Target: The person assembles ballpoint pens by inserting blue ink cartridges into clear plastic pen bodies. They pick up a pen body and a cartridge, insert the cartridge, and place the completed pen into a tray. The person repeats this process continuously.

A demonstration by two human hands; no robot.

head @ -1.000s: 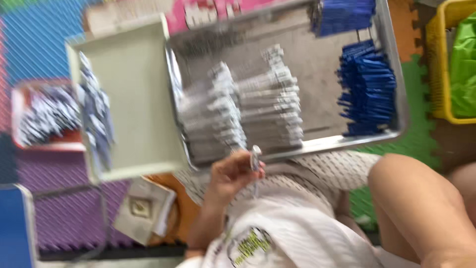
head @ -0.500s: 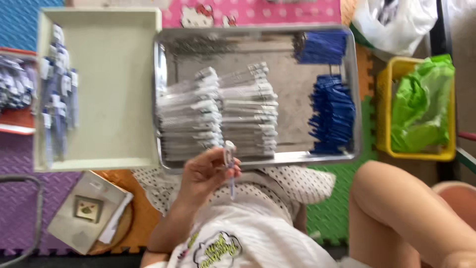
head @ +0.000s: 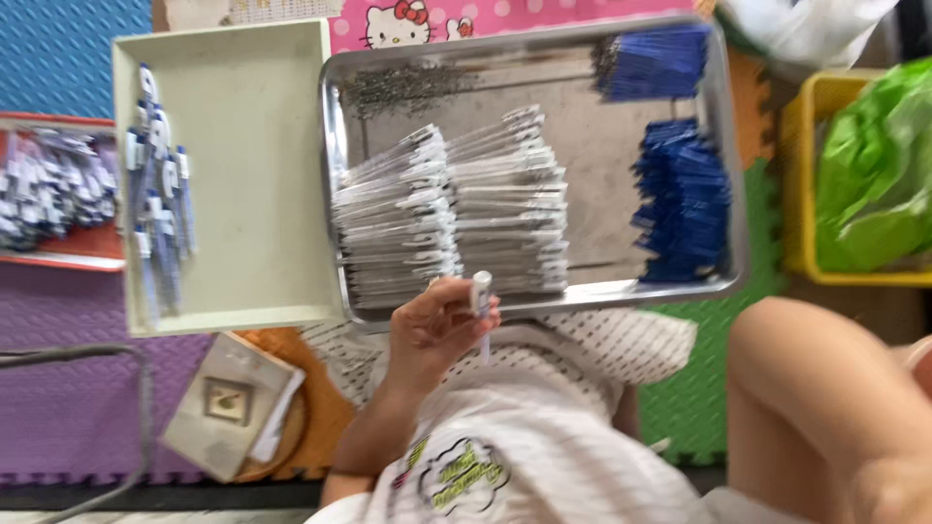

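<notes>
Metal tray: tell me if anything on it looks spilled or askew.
Nothing looks spilled. On the metal tray the clear packets fan out in two leaning stacks, and the blue pieces lie in loose heaps.

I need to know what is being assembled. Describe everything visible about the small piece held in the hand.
The pen piece is a slim, pale part, apparently plastic, with a whitish cap-like upper end and a thin clear stem pointing down. It stands roughly upright, pinched by the fingertips of the left hand, just below the near rim of the metal tray and above the person's lap. Motion blur hides finer detail. Nothing else touches it; the other hand is out of view.
</notes>
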